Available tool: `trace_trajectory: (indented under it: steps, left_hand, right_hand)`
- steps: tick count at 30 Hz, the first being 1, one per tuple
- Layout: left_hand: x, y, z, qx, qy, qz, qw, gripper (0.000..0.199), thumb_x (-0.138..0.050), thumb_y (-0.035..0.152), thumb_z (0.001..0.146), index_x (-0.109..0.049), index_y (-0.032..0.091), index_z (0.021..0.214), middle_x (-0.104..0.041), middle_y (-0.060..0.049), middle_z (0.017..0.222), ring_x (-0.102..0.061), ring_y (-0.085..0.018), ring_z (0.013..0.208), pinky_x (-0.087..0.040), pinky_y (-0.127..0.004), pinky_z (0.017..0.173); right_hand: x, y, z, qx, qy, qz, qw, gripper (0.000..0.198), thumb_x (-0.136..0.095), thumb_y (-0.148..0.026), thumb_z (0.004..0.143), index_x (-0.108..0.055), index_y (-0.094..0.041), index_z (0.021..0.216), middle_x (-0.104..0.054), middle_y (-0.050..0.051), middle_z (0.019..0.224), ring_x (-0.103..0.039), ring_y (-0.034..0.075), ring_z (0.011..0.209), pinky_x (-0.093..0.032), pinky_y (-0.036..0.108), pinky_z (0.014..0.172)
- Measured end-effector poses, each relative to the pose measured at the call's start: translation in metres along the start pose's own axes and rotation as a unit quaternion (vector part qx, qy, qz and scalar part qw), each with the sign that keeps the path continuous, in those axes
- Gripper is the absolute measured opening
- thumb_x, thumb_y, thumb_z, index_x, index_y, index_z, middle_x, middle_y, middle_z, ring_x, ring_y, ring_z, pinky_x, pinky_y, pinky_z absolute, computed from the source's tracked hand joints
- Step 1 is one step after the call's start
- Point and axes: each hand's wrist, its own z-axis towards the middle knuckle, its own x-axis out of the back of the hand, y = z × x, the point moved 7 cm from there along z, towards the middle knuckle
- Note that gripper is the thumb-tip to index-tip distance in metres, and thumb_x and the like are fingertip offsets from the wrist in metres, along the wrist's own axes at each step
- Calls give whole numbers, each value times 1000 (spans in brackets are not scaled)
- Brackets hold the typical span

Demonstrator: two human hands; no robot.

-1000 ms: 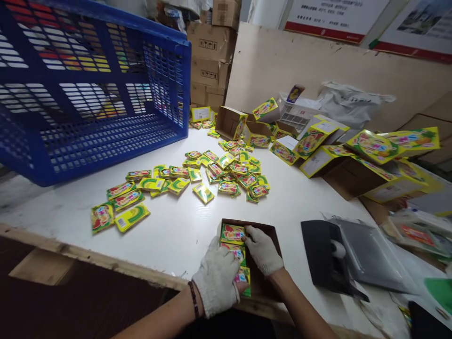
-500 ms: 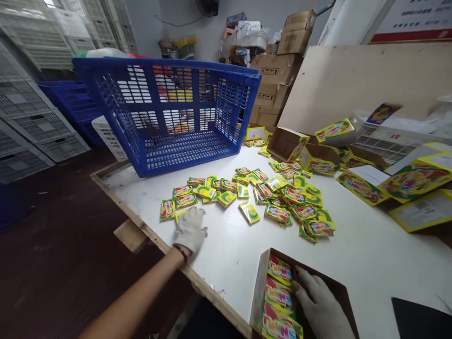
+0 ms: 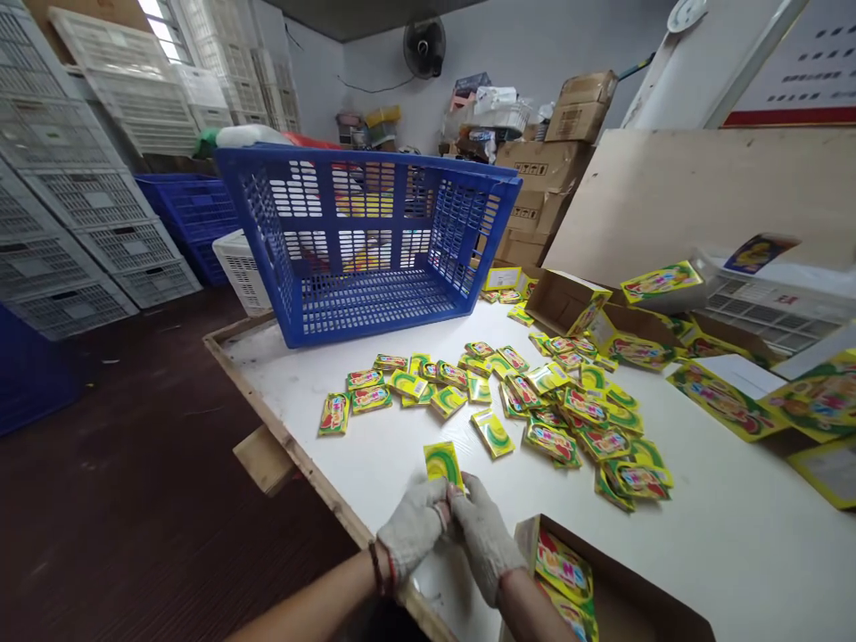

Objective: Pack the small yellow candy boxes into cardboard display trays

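Observation:
Between my gloved hands, just above the near edge of the white table [image 3: 374, 464], is a small yellow-green box [image 3: 443, 464]. The fingers of my left hand [image 3: 415, 526] pinch its lower end. My right hand [image 3: 482, 535] closes on the same end, its fingertips touching those of the left. An open cardboard carton [image 3: 642, 588] stands at the near right, below my right forearm, with several small boxes [image 3: 563, 568] in a row along its left side. Farther back a loose spread of similar small boxes [image 3: 552, 441] lies on the table, partly heaped to the right.
A blue plastic crate [image 3: 374, 334] lies on its side at the table's back left. Opened yellow display cartons [image 3: 638, 350] crowd the right side near a white basket [image 3: 755, 299]. Cardboard boxes [image 3: 535, 169] are stacked behind. A wooden rim [image 3: 294, 446] borders the table's left edge.
My left hand has picked up a small box at the left and brought it toward me. My right hand has left the carton and joined it. The view has tilted up.

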Motion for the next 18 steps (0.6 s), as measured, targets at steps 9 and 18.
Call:
trace_trajectory:
  steps: [9, 18]
  left_hand:
    - [180, 12, 77, 37, 176, 298, 937, 26, -55, 17, 76, -61, 16, 101, -57, -9, 117, -50, -29, 119, -34, -42, 102]
    - [120, -12, 60, 11, 63, 392, 918, 45, -61, 10, 68, -59, 22, 111, -56, -8, 118, -51, -27, 112, -38, -39, 98]
  right_hand:
    - [-8, -51, -4, 217, -36, -555, 803, 25, -47, -7, 81, -66, -18, 92, -65, 14, 106, -58, 27, 101, -45, 38, 85]
    - [-30, -39, -3, 188, -109, -622, 753, 40, -56, -9, 80, -55, -15, 120, -62, 14, 111, -60, 28, 96, -47, 38, 77]
